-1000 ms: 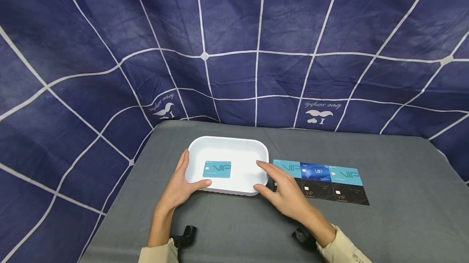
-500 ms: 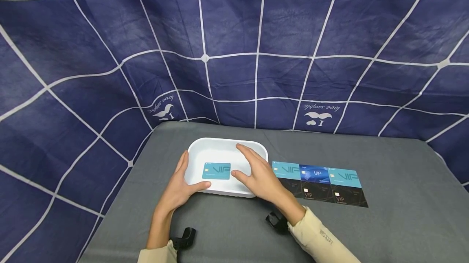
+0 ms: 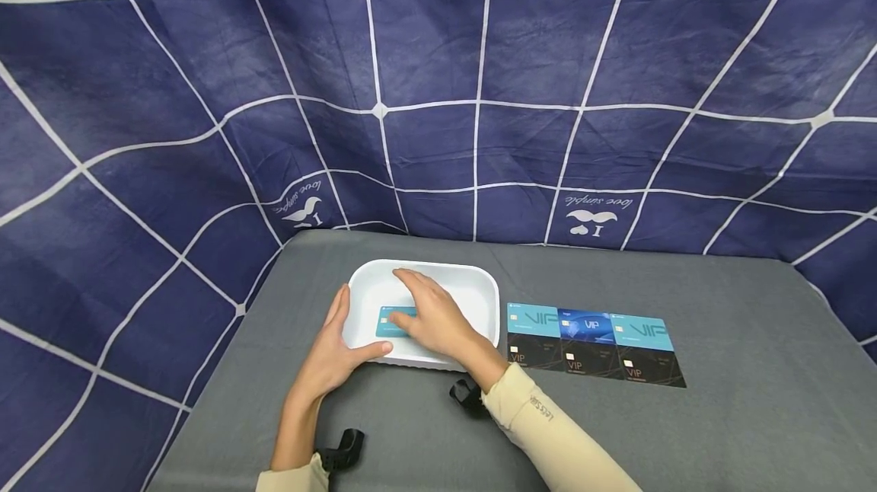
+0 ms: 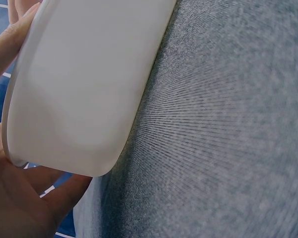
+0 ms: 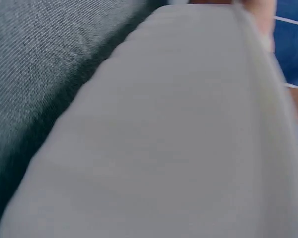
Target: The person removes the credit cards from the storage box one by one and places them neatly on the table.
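Observation:
A white tray point(image 3: 483, 309) sits on the grey cloth, with a teal VIP card point(image 3: 386, 317) lying flat inside. My left hand point(image 3: 329, 355) holds the tray's near-left corner, thumb over the front rim and fingers along the left end. The left wrist view shows that thumb point(image 4: 10, 47) at the rim. Over the tray, my right hand point(image 3: 438, 317) is spread apart, its thumb above the card and covering part of it. Whether the thumb touches the card cannot be told. The tray's front wall point(image 5: 154, 129) fills most of the right wrist view.
Right of the tray, several VIP cards lie in two rows: teal point(image 3: 533, 319) and blue point(image 3: 587, 326) behind, black point(image 3: 592, 357) in front. The grey-covered table point(image 3: 754, 370) meets a blue curtain point(image 3: 534, 142) with white lines at the back and left.
My right hand has moved left from the tray's right edge to over the teal card inside, uncovering the front-left black card. My left hand stays at the tray's left end.

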Motion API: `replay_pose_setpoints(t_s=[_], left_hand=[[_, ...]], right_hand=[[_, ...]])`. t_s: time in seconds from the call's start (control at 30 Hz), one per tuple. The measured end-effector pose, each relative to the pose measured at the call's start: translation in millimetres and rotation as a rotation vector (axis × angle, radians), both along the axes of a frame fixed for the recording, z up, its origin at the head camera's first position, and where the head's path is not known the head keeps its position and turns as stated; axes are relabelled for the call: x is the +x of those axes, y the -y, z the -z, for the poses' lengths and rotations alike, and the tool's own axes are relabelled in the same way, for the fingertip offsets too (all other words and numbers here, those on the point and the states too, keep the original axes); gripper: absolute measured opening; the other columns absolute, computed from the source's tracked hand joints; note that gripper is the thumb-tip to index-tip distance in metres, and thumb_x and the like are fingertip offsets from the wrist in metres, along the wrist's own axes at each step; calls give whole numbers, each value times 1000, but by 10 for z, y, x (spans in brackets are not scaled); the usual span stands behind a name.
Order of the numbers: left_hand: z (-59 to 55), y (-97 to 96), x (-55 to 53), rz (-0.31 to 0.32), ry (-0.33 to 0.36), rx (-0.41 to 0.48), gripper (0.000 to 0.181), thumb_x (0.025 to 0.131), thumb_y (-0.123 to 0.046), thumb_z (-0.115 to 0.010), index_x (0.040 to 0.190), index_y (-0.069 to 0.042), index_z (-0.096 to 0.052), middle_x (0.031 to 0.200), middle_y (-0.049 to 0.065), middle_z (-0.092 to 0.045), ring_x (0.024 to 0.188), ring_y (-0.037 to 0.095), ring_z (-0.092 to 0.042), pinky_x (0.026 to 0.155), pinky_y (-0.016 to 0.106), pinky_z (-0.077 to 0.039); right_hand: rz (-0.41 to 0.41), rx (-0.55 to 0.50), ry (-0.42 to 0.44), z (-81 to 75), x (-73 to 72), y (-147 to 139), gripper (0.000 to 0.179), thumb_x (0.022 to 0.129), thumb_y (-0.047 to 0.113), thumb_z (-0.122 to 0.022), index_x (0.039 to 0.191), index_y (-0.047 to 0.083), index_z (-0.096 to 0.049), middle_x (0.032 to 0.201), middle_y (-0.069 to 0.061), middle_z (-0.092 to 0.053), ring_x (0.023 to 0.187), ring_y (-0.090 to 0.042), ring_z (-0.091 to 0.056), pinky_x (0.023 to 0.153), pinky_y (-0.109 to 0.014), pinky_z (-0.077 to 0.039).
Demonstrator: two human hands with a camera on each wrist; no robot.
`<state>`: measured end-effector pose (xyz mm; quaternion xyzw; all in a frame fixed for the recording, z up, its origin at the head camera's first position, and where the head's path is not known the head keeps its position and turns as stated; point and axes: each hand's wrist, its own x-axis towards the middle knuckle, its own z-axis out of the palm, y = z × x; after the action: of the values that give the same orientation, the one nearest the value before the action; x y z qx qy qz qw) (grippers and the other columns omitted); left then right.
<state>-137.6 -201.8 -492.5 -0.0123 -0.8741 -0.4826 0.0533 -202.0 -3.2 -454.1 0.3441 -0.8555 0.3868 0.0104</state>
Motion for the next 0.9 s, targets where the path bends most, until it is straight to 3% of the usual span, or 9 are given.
replay_pose_setpoints(t_s=[0.33, 0.5, 0.7, 0.9], left_hand=[[-14, -9, 4, 3, -8, 2, 123, 71, -32, -90, 156, 3, -7, 162, 24, -5, 148, 36, -5, 115, 56, -12], [-24, 9, 13, 5, -10, 8, 123, 72, -32, -89, 157, 0, -6, 162, 22, -4, 148, 36, -4, 114, 57, -11], [-32, 4, 10, 3, 10, 1, 124, 73, -34, -89, 157, -2, -5, 162, 21, -3, 148, 36, -3, 114, 58, -11], [-26, -7, 6, -2, 13, -4, 123, 73, -33, -89, 157, -1, -5, 162, 22, -4, 148, 36, -3, 115, 57, -11]], right_hand=[[-8, 161, 57, 252, -156, 156, 65, 90, 24, -73, 144, 1, -46, 144, -12, -50, 135, -25, -45, 111, -37, -33], [-69, 260, 79, 339, -162, 172, 76, 90, 26, -73, 151, 0, -36, 148, -13, -46, 136, -23, -43, 111, -34, -32], [-107, 435, 17, 348, -131, 174, 80, 90, 26, -74, 153, 0, -31, 144, -15, -49, 133, -24, -46, 110, -32, -34], [-79, 500, -41, 331, -105, 184, 70, 92, 23, -72, 150, 3, -38, 140, -12, -55, 128, -22, -52, 106, -33, -39]])
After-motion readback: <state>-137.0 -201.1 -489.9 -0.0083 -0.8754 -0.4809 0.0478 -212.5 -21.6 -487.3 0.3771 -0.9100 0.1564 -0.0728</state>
